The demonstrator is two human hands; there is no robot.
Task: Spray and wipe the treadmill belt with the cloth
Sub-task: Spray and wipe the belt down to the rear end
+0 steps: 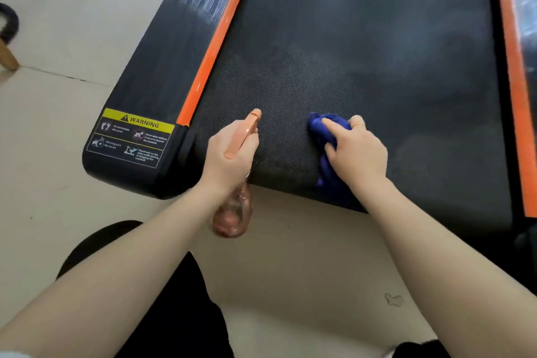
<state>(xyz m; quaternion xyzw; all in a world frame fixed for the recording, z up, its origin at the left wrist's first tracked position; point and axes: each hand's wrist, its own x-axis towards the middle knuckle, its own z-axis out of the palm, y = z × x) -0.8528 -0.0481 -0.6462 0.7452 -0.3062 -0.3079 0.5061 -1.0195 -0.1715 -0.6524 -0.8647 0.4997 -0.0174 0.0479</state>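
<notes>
Belt (363,46): black, textured, on floor between orange rails (220,35); hazy damp patches across the middle. Cloth (325,131): blue, bunched, at belt's near edge, gripped and pressed down by right hand (356,151). Bottle (232,212): clear, orange nozzle aimed over belt, gripped by left hand (229,160). Advice: mist lightly ahead of cloth, wipe in overlapping strokes rail to rail, refold when soiled.
</notes>
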